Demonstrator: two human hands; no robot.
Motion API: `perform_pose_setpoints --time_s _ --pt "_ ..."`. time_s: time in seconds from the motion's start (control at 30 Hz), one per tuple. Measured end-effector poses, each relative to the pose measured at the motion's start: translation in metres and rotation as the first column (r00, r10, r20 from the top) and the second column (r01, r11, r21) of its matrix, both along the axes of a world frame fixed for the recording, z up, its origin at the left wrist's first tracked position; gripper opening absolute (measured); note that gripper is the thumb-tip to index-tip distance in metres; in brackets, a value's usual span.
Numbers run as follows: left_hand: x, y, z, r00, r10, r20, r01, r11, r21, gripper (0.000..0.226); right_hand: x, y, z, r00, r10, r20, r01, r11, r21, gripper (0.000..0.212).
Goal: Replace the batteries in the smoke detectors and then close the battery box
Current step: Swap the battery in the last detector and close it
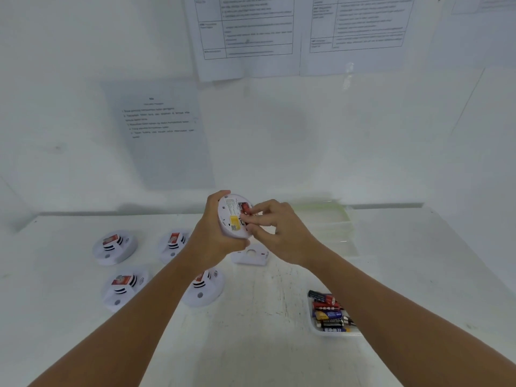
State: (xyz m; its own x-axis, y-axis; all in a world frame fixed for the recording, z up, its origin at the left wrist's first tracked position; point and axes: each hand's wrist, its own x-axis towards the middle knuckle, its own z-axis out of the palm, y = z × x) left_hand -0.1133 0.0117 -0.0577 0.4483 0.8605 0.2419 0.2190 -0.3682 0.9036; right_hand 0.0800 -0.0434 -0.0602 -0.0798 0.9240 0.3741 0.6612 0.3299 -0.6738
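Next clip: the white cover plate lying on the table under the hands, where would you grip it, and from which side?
Take the cover plate by its near-right edge, from above: it lies flat, and the hands block the far side.

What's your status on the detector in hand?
Left hand grips round white smoke detector, back up. Right hand pinches red battery at its compartment. Nothing in the way.

Wall sheets' [245, 37] print is too blurred to read.
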Motion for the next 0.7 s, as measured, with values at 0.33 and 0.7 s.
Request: perform_pose_setpoints --time_s 0.33,0.7 --pt "-0.029 0.001 0.009 0.978 -0.135 -0.161 0.132 0.991 -0.032 0.105 -0.004 0.005 0.023 0.994 0.087 -0.059 -0.094 0.988 -0.123 0.045" --pt "-0.037 -0.004 0.027 0.965 -0.155 -0.214 0.161 0.987 0.012 0.105 -0.004 0.025 0.036 0.946 -0.16 -0.282 -0.005 0.863 -0.504 0.097"
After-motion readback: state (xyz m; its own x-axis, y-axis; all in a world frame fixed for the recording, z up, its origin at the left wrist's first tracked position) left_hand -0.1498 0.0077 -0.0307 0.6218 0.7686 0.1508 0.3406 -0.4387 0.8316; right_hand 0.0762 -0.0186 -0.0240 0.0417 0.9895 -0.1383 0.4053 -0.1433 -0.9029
